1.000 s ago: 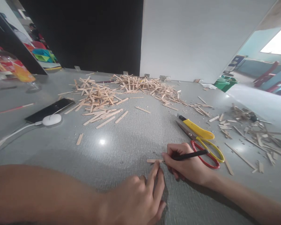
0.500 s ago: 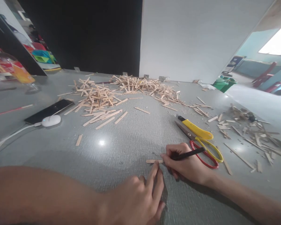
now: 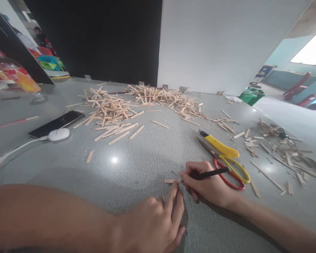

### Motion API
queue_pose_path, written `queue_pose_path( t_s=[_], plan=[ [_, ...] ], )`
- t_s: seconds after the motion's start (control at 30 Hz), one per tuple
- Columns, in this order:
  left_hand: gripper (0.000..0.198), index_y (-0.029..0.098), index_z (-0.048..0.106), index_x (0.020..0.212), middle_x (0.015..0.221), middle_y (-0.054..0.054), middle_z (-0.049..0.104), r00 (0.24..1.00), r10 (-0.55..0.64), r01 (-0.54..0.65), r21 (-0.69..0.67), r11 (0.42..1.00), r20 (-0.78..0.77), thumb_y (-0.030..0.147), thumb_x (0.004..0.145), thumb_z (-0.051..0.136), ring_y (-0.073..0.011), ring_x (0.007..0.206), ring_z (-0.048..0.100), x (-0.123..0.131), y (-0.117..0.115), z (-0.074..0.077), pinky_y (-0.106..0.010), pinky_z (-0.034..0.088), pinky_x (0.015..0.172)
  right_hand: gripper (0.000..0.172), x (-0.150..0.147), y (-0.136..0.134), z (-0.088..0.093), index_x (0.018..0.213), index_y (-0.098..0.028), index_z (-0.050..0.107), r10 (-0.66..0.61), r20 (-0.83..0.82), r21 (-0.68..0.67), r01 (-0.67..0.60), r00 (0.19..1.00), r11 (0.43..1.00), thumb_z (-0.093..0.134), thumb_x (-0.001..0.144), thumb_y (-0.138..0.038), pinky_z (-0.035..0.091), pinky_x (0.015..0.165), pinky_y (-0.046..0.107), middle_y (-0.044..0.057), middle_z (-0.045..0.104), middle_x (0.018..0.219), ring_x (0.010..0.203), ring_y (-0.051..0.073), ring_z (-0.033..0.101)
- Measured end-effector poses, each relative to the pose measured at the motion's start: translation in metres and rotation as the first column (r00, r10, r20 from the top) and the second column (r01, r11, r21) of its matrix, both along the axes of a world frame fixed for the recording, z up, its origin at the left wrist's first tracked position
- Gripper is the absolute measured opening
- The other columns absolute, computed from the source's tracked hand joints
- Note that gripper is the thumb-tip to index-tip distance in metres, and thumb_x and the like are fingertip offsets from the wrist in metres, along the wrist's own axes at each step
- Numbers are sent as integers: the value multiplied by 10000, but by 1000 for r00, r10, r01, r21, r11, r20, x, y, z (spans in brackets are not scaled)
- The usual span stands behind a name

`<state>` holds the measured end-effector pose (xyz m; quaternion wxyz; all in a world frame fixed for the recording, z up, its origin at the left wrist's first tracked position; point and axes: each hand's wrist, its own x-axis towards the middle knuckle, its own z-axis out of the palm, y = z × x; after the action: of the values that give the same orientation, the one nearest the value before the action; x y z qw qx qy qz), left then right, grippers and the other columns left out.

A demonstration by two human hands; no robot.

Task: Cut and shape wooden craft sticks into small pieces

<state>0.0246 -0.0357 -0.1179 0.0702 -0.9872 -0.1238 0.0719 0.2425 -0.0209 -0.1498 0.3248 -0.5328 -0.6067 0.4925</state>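
Observation:
A short wooden craft stick [image 3: 170, 181] lies flat on the grey table near the middle. My left hand [image 3: 154, 219] has its fingers stretched forward, a fingertip resting on the stick's right part. Beside it, my right hand [image 3: 206, 184] is closed round a black pen [image 3: 210, 173], whose tip end comes down at the stick's right end. The fingers hide the exact contact there. Just behind the right hand lie scissors [image 3: 234, 172] with red and yellow handles, next to a yellow box cutter [image 3: 222, 146].
A heap of craft sticks [image 3: 107, 107] spreads across the back of the table [image 3: 137, 161]. Cut pieces [image 3: 292, 154] litter the right side. A phone [image 3: 56, 123], a white corded device [image 3: 58, 134] and a bottle [image 3: 23, 78] stand or lie at left. A panel [image 3: 213, 45] rises behind.
My right hand has shifted very slightly left, its pen's tip end moving toward my left fingertip. My left hand stays on the stick. The view has moved a little.

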Motion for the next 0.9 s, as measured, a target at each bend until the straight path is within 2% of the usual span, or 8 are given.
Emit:
queue_pose_path(
  t_s=[0.23,0.53,0.9],
  plan=[
    [602,-120,531,1409,1378,-422,542,998,-32,30,45,999,59,364,1069,419,-390,963,782,-1,-1,-5,-349,625,498,400,0,0,1,643,-225,487,7,-5,-17,-7,1000,1000,674,951,-399,350,334,167,-50,573,499,349,79,538],
    [601,-121,529,1405,1365,-410,572,998,-31,29,43,999,62,362,1077,385,-388,956,781,-1,-1,-7,-355,624,482,400,-3,0,4,618,-230,481,12,-17,0,-12,1000,1000,679,947,-345,312,319,160,-70,538,449,326,65,483],
    [610,-122,526,1412,1364,-426,560,999,-31,30,32,999,44,368,1064,418,-372,850,794,-1,0,-5,-367,623,479,396,-3,2,5,600,-239,444,13,-2,-18,-13,1000,1000,676,920,-273,342,309,157,-68,549,455,318,73,507]
  ],
)
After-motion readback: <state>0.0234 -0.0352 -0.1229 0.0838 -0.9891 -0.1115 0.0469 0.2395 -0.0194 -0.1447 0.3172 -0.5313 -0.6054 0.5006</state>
